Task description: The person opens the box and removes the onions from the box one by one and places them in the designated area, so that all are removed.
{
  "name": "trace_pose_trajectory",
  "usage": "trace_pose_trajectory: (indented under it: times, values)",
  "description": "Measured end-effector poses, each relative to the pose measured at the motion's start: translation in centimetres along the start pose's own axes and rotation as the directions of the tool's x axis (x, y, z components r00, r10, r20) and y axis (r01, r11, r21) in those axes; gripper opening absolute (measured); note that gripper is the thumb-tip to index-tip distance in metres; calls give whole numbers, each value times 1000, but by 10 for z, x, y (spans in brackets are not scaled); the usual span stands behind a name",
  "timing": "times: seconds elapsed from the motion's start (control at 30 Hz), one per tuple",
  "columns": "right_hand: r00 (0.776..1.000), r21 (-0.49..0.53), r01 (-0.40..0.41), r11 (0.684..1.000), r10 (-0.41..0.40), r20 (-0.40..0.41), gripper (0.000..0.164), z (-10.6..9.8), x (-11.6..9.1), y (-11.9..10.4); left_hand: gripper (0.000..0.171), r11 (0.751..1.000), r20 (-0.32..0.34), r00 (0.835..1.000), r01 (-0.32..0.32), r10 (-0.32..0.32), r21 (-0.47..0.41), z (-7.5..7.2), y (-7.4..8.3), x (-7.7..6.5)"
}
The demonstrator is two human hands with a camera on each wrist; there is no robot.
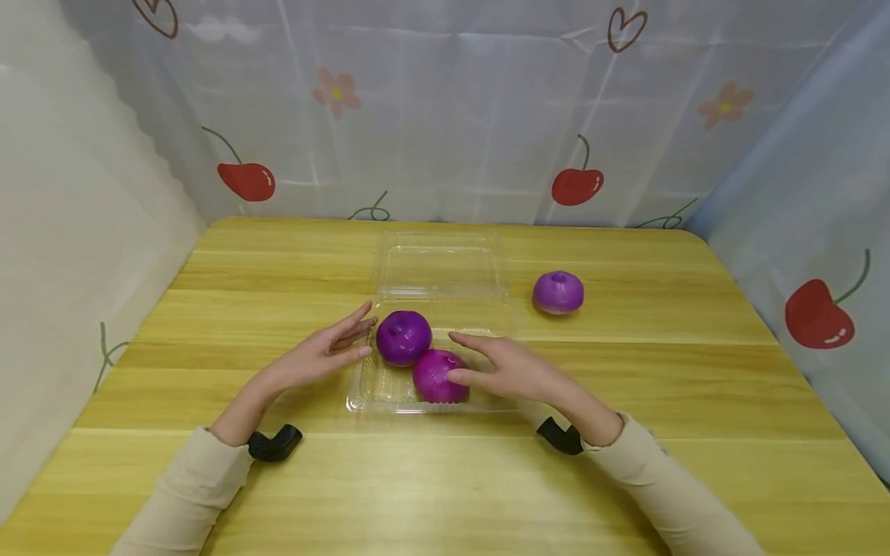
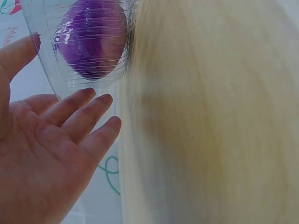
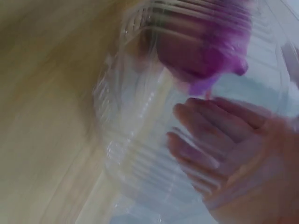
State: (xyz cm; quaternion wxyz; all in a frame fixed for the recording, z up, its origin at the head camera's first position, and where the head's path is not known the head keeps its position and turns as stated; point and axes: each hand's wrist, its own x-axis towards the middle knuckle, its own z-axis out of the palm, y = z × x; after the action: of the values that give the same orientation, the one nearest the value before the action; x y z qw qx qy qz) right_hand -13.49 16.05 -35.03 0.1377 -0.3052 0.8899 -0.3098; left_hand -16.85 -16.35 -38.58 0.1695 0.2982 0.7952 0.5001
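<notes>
Two purple onions sit in the base of a clear plastic clamshell box (image 1: 361, 401) in the head view. The darker onion (image 1: 403, 338) lies at the left, touching the brighter magenta onion (image 1: 439, 377) near the front. My left hand (image 1: 323, 351) is at the box's left wall, fingers extended; in the left wrist view a fingertip meets the clear wall beside an onion (image 2: 93, 39). Over the right half of the box is my right hand (image 1: 511, 369), fingers loosely straight, its thumb overlapping the magenta onion. The right wrist view is blurred.
A third purple onion (image 1: 558, 293) stands on the wooden table (image 1: 445, 486) to the right of the box. The box's lid (image 1: 441, 262) lies folded back towards the rear curtain (image 1: 445, 116). Black curved pieces (image 1: 276, 444) are by both wrists.
</notes>
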Motion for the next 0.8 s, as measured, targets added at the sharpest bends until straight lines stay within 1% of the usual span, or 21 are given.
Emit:
trace_pose_trajectory:
  times: [0.1, 0.23, 0.8]
  values:
    - [999, -28, 3, 1000, -2, 35, 72, 4, 2, -3, 71, 1000, 2, 1000, 4, -4, -5, 0, 0, -1]
    - [998, -11, 29, 1000, -29, 62, 73, 8, 4, -4, 71, 1000, 1, 1000, 6, -6, -6, 1, 1, -1]
    - [996, 24, 49, 998, -51, 69, 83, 20, 13, -1, 71, 1000, 3, 1000, 17, -17, -5, 1, 2, 0]
